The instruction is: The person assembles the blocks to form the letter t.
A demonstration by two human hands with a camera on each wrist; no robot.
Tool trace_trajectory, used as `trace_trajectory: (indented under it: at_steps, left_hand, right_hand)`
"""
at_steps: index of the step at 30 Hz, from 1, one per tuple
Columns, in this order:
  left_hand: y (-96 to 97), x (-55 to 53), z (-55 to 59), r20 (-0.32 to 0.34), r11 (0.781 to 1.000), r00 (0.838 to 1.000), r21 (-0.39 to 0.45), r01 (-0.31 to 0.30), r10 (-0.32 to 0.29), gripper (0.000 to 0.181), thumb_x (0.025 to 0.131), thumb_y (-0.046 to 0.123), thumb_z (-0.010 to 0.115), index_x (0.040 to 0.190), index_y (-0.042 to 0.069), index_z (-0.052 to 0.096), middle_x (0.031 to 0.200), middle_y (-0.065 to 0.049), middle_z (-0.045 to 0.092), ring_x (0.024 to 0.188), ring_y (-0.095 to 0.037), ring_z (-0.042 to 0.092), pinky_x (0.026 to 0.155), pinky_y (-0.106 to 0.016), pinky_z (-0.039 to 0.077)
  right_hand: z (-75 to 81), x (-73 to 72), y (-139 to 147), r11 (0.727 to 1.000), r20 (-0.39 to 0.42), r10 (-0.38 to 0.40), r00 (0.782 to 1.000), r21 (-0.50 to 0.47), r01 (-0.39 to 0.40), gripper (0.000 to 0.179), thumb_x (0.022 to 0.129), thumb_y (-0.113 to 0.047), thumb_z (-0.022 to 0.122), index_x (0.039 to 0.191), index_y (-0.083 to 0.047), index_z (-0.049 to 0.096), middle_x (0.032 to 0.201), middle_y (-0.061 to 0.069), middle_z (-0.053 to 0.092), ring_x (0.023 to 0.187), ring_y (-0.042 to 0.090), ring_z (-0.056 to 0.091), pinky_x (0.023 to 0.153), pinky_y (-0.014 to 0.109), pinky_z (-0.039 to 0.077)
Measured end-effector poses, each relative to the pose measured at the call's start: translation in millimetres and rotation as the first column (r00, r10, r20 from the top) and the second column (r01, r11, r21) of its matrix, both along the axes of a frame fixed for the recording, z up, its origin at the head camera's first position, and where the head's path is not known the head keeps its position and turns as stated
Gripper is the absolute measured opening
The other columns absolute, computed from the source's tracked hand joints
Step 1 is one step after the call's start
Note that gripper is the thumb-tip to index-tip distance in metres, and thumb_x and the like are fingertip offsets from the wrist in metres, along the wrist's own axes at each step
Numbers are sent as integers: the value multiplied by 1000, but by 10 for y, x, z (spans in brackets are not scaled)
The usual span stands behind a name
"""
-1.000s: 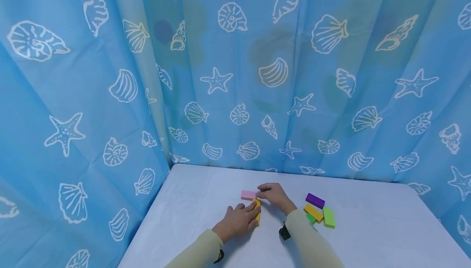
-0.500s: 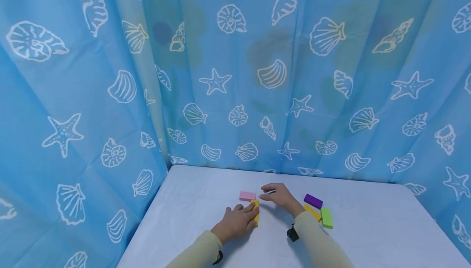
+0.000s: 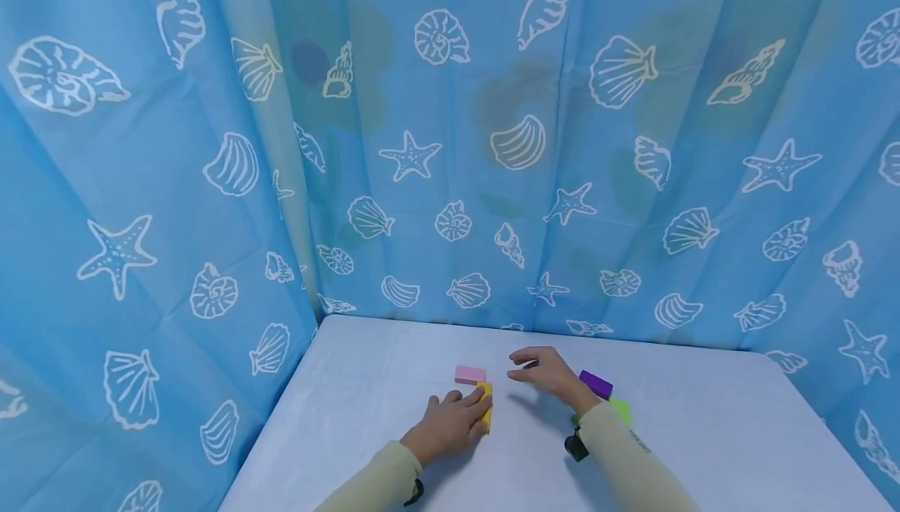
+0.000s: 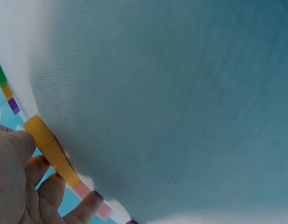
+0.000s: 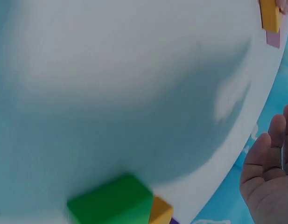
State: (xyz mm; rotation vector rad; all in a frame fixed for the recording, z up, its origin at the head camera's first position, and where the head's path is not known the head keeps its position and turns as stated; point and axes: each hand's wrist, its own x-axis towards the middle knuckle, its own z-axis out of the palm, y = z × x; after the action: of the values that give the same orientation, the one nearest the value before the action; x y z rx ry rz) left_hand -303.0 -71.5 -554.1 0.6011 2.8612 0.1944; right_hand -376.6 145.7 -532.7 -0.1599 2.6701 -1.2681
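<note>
In the head view my left hand (image 3: 446,422) holds a long yellow block (image 3: 487,414), its fingertips over the top and its thumb by the near end. A cross seam shows on this yellow block (image 4: 52,151) in the left wrist view. A pink block (image 3: 469,374) lies at its far end, with one fingertip beside it. My right hand (image 3: 551,375) hovers to the right of these blocks, fingers loosely bent, holding nothing. Its fingers (image 5: 258,154) appear apart from any block in the right wrist view.
Right of my right hand lie a purple block (image 3: 596,384) and a lime green block (image 3: 621,410), partly hidden by the right forearm. A darker green block (image 5: 115,200) shows in the right wrist view. A blue shell-patterned curtain (image 3: 450,145) hangs behind the white table (image 3: 380,387).
My right hand has moved away to the right from the pink and yellow blocks, covering more of the loose blocks. My left hand keeps its place on the yellow block.
</note>
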Motion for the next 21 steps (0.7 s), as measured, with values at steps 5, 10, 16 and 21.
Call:
trace_trajectory:
  at_steps: [5, 10, 16, 21]
  left_hand:
    - [0, -5, -20, 18, 1000, 1000, 0, -6, 6, 53, 100, 52, 48, 150, 40, 39, 159, 14, 35, 139, -30, 43, 107, -66, 36]
    - [-14, -4, -32, 12, 1000, 1000, -7, -7, 7, 53, 100, 53, 47, 150, 40, 39, 159, 14, 34, 140, -29, 42, 107, -66, 36]
    - [-20, -11, -10, 10, 1000, 1000, 0, -5, 5, 53, 100, 51, 48, 151, 39, 38, 160, 14, 33, 141, -29, 40, 108, -65, 35]
    - [-16, -13, -19, 13, 1000, 1000, 12, -1, 1, 53, 100, 51, 47, 151, 39, 38, 160, 14, 33, 141, -29, 40, 108, -65, 34]
  right_hand:
    - [51, 28, 109, 1000, 2, -8, 1000, 6, 8, 38, 88, -26, 75, 123, -11, 69, 122, 7, 68, 108, 23, 62, 95, 49, 52]
    - [123, 29, 221, 999, -42, 18, 999, 31, -17, 38, 89, -25, 74, 123, -9, 69, 123, 11, 68, 108, 24, 61, 97, 50, 50]
    - [174, 11, 386, 999, -38, 17, 999, 34, -16, 41, 88, -27, 75, 124, -8, 68, 125, 13, 66, 107, 24, 60, 96, 50, 50]
    - [239, 36, 533, 999, -51, 39, 998, 37, -38, 43, 88, -29, 75, 125, -7, 67, 128, 15, 64, 110, 27, 60, 95, 47, 52]
